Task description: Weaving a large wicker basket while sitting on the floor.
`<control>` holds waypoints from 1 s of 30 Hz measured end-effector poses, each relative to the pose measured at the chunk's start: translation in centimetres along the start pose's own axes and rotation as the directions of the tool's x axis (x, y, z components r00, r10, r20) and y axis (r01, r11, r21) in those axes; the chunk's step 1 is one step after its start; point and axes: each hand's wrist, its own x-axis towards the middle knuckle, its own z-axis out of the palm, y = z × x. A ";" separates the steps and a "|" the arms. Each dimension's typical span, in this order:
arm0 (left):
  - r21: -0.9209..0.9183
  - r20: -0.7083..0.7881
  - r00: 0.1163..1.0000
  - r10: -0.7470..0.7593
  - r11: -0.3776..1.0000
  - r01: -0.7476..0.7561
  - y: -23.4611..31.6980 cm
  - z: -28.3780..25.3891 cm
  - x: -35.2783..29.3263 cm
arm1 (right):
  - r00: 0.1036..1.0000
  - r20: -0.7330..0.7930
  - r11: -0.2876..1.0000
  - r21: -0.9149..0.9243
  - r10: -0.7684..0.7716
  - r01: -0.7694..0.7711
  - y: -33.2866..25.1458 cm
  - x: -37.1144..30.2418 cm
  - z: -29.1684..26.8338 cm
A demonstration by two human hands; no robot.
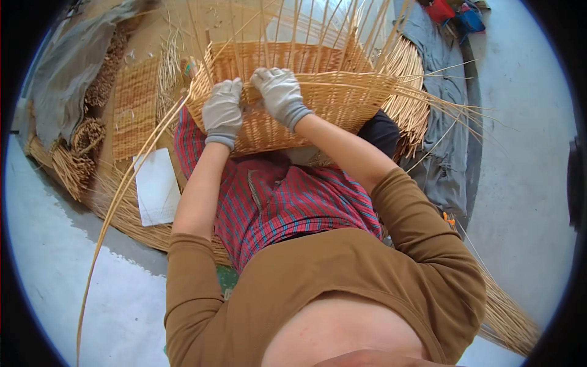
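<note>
A half-woven wicker basket (318,98) rests across my lap, with upright stakes (293,37) rising from its walls. My left hand (222,113), in a pale grey-white glove, grips the near wall close to the left corner. Beside it my right hand (280,95), gloved alike, has its fingers curled over the same wall's upper edge. Any strand pinched under the fingers is hidden. Long loose weaving strands (125,178) leave the basket's left corner and hang down to the lower left. More loose ends (437,103) stick out past the right corner.
To the right lies a thick bundle of cut rods (409,92) on grey sheeting (449,159). A woven mat (136,104), a white board (157,186) and bundled brown sticks (73,165) are at the left. Another rod bundle (510,315) sits at the lower right, near an orange-handled tool (449,218).
</note>
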 end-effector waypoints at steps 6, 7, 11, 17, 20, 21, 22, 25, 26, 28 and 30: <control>-0.031 0.476 0.779 -0.409 0.877 0.479 1.8 -3.9 3.9 | 0.994 -0.091 0.834 0.552 0.058 0.002 -2.2 -7.7 -1.1; -0.100 0.375 0.861 -0.344 0.908 0.407 1.9 -2.8 4.4 | 0.887 0.122 0.431 0.839 0.446 -0.332 -1.0 -9.1 0.8; -0.218 0.433 0.859 -0.273 0.893 0.393 1.5 -2.1 4.1 | 0.594 -0.047 0.262 0.923 0.803 -0.281 4.1 -5.1 0.2; -0.288 0.522 0.699 -0.488 0.670 0.684 0.9 -0.8 4.5 | 0.888 -0.245 0.687 0.719 0.389 -0.103 0.8 8.1 -6.6; -0.370 0.647 0.663 -0.378 0.604 0.706 1.0 -1.6 5.5 | 0.736 -0.252 0.331 0.943 0.629 0.040 4.4 2.1 -2.0; -0.333 0.643 0.659 -0.390 0.633 0.699 1.5 -2.2 5.9 | 0.584 -0.380 0.282 0.925 0.718 0.256 4.9 -2.0 -0.1; -0.292 0.636 0.656 -0.407 0.660 0.693 1.6 -2.2 6.1 | 0.656 -0.095 0.004 0.990 0.748 0.139 5.1 -5.9 1.2; -0.491 0.253 0.830 -0.497 0.673 0.553 2.3 -1.1 4.0 | 0.716 0.268 -0.212 0.963 0.645 -0.169 9.9 -11.8 0.7; -0.574 -0.098 0.812 -0.576 0.699 0.426 2.8 -1.1 3.7 | 0.737 0.338 -0.133 0.937 0.585 -0.324 10.9 -13.1 0.5; -0.536 -0.241 0.830 -0.503 0.782 0.318 6.6 -2.4 6.0 | 0.659 0.292 -0.165 0.954 0.693 -0.250 11.6 -13.4 0.3; -0.660 0.210 0.904 -0.373 0.628 0.412 9.2 -1.8 7.3 | 0.510 0.255 -0.231 0.967 0.821 -0.112 10.0 -13.3 -0.4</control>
